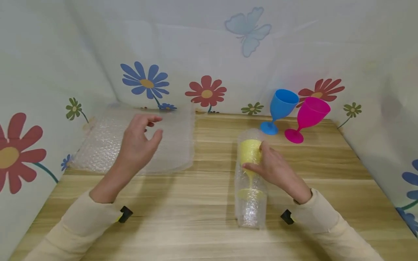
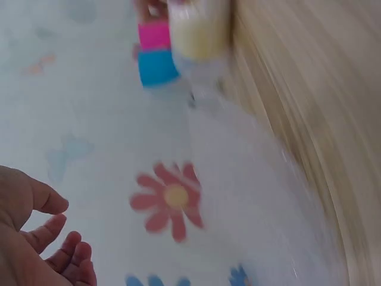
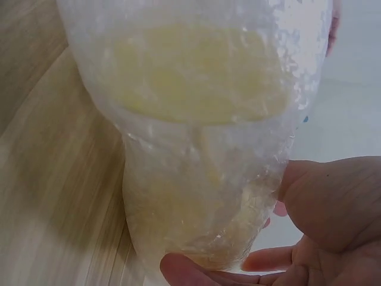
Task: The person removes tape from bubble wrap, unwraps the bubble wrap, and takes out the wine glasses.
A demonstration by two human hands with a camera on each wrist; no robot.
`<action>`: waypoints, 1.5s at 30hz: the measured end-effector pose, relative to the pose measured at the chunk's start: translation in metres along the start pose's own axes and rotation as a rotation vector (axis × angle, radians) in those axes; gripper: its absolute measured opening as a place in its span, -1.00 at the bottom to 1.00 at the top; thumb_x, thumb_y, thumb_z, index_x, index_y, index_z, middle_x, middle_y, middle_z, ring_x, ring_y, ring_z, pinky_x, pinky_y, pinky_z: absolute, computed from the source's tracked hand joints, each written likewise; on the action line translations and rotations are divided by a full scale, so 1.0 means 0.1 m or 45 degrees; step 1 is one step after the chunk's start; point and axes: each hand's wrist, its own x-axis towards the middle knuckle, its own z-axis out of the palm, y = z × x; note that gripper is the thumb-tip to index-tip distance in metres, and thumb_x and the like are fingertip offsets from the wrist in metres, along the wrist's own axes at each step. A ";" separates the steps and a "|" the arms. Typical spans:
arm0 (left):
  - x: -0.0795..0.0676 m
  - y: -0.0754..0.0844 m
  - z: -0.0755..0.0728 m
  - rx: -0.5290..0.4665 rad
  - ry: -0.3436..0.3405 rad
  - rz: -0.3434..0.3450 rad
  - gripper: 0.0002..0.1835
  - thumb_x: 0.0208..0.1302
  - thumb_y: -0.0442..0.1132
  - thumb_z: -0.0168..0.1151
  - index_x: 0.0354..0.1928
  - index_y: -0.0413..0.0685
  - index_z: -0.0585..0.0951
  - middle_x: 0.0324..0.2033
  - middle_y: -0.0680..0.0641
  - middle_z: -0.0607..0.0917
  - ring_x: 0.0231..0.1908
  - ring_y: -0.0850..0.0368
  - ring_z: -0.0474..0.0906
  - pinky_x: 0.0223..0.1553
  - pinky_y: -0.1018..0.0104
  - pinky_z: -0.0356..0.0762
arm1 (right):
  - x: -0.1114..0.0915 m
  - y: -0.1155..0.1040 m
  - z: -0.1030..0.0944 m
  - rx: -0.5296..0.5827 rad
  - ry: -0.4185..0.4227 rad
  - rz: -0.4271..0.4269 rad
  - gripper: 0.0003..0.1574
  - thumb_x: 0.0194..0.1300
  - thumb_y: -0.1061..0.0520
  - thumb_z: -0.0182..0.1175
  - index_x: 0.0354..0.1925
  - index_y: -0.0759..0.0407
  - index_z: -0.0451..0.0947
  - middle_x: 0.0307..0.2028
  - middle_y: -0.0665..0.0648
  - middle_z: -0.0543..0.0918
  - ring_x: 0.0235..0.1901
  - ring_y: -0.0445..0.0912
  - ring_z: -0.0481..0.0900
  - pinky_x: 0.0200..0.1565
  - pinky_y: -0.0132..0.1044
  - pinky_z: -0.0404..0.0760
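A yellow goblet (image 1: 250,152), rolled up in clear bubble wrap (image 1: 251,214), appears to lie along the tabletop with its bowl at the far end. My right hand (image 1: 275,168) grips the wrapped bowl from the right side, thumb on the near side. The right wrist view shows the yellow goblet (image 3: 196,77) blurred through the wrap. Over a flat stack of bubble wrap sheets (image 1: 173,145) at the left, my left hand (image 1: 138,139) hovers with nothing in it, thumb and fingers apart and loosely bent.
A blue goblet (image 1: 282,105) and a pink goblet (image 1: 311,114) stand upright at the back right, close together. Behind the wooden table (image 1: 202,217) hangs a pale cloth backdrop (image 1: 196,43) with flowers, and it also encloses both sides.
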 end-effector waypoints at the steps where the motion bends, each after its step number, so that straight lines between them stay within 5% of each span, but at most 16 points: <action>1: -0.04 0.11 0.06 -0.027 -0.033 0.019 -0.69 0.35 -0.48 0.25 0.12 -0.32 0.60 0.03 -0.24 0.60 0.01 -0.18 0.49 0.01 0.00 0.43 | -0.01 0.00 0.01 -0.001 0.009 -0.001 -0.14 0.24 -0.18 0.49 0.03 0.35 0.21 -0.41 0.19 0.40 -0.47 0.02 0.42 -0.47 -0.21 0.42; 7: -0.27 0.61 0.35 -0.137 -0.245 0.054 -0.62 0.34 -0.41 0.34 0.18 -0.18 0.58 0.11 -0.11 0.58 0.06 -0.04 0.48 0.09 0.03 0.52 | -0.03 -0.02 0.02 -0.035 0.026 0.030 -0.06 0.26 -0.21 0.47 0.13 0.44 0.23 -0.35 0.24 0.47 -0.40 0.07 0.48 -0.42 -0.16 0.49; 13: -0.37 0.80 0.52 -0.207 -0.340 0.094 -0.60 0.28 -0.42 0.41 0.14 -0.14 0.59 0.11 -0.08 0.57 0.05 -0.02 0.48 0.08 0.03 0.55 | -0.03 -0.06 0.03 -0.048 0.016 0.031 -0.08 0.33 -0.22 0.40 0.20 0.43 0.25 -0.23 0.31 0.53 -0.29 0.12 0.52 -0.32 -0.09 0.56; 21: -0.45 0.85 0.68 -0.246 -0.440 0.042 -0.60 0.29 -0.41 0.40 0.15 -0.10 0.60 0.11 -0.03 0.56 0.07 0.05 0.47 0.08 0.11 0.57 | -0.01 -0.10 -0.01 -0.011 -0.018 -0.053 -0.20 0.44 -0.16 0.31 0.25 0.41 0.30 -0.15 0.37 0.58 -0.21 0.15 0.57 -0.14 0.06 0.61; 29: -0.52 0.85 0.84 -0.306 -0.599 -0.085 -0.61 0.34 -0.34 0.37 0.19 -0.08 0.59 0.13 -0.04 0.57 0.07 0.05 0.48 0.06 0.07 0.54 | 0.01 -0.16 -0.05 0.121 -0.144 -0.007 -0.17 0.51 -0.20 0.20 0.43 0.31 0.24 0.10 0.45 0.46 -0.63 -0.05 0.63 -0.26 -0.09 0.65; 39: -0.65 0.74 1.19 -0.445 -0.875 -0.336 -0.51 0.43 -0.07 0.34 0.25 -0.22 0.55 0.16 -0.16 0.57 0.07 -0.03 0.54 -0.03 0.14 0.62 | -0.01 -0.20 -0.04 0.135 -0.178 -0.052 -0.20 0.55 -0.08 0.18 0.48 0.32 0.19 0.08 0.40 0.43 -0.63 -0.05 0.62 -0.20 -0.06 0.61; 45: -0.73 0.76 1.31 -0.403 -0.926 -0.360 -0.43 0.38 0.04 0.38 0.25 -0.16 0.53 0.10 -0.09 0.56 0.07 0.02 0.52 0.01 0.13 0.59 | -0.04 -0.19 -0.03 0.124 -0.187 -0.037 -0.17 0.56 -0.10 0.15 0.52 0.30 0.14 0.12 0.40 0.41 -0.63 -0.04 0.62 -0.13 0.00 0.62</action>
